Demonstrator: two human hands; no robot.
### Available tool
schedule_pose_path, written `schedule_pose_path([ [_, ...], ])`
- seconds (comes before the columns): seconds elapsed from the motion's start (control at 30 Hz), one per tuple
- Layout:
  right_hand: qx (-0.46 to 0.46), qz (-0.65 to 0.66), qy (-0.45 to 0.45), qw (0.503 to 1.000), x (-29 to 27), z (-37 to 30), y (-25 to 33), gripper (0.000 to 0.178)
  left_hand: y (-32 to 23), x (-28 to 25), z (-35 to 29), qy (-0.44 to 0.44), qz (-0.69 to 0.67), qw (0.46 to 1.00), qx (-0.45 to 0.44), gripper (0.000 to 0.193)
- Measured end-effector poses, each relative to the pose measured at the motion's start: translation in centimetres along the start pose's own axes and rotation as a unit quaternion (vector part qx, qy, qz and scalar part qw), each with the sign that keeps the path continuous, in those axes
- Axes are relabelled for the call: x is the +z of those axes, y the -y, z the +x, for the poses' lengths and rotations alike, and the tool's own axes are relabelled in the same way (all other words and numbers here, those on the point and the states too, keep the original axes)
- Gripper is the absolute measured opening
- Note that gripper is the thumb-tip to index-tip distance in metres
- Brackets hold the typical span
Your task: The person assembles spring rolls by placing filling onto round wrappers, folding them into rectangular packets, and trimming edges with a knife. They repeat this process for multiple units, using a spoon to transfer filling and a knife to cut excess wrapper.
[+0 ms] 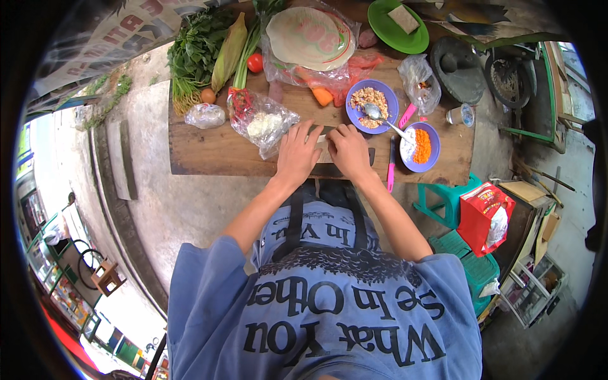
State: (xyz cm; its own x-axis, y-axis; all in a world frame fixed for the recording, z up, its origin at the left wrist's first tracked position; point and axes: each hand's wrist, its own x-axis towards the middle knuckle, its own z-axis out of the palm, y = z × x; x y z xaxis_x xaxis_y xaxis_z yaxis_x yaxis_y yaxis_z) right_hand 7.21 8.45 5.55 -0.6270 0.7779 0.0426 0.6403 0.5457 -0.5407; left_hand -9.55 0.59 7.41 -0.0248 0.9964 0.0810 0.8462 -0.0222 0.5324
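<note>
At the table's front edge my left hand (299, 151) and my right hand (349, 151) work close together on a thin pale wrapper (322, 139). My left fingers bend over its left side, and my right fingers curl tightly at its right side. Beneath lies a dark flat board (329, 170), mostly covered by my hands. Right of my right hand, a pink-handled knife (391, 168) lies on the wood. Farther back is a purple bowl (394, 104) of crumbly filling with a spoon (373, 113). Another purple bowl (434, 147) holds orange bits and white stuff with a white spoon (399, 131).
Left of my hands lies a clear bag (278, 136) with white pieces. Greens (196, 57), a corn cob (229, 54), a tomato (254, 63) and a bagged stack of pale rounds (310, 39) fill the back. A green plate (405, 41), stone mortar (465, 79) and plastic cup (461, 115) stand right.
</note>
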Motion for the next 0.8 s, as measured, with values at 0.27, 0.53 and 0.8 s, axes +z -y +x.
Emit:
schedule_pose_path([
  [0.27,0.014,0.077,0.065,0.995,-1.9,-4.7,0.2,0.019,0.9,2.3,-3.0,0.057,-0.011,0.997,0.049,0.021],
  [0.53,0.274,0.061,-0.067,0.957,-9.6,-8.9,-8.7,0.016,1.0,2.4,-4.3,0.076,-0.031,0.995,0.057,0.017],
  [0.8,0.282,-0.112,0.031,0.952,-2.4,-14.9,-8.1,0.036,0.3,1.4,-2.9,0.1,-0.099,0.99,-0.026,0.011],
])
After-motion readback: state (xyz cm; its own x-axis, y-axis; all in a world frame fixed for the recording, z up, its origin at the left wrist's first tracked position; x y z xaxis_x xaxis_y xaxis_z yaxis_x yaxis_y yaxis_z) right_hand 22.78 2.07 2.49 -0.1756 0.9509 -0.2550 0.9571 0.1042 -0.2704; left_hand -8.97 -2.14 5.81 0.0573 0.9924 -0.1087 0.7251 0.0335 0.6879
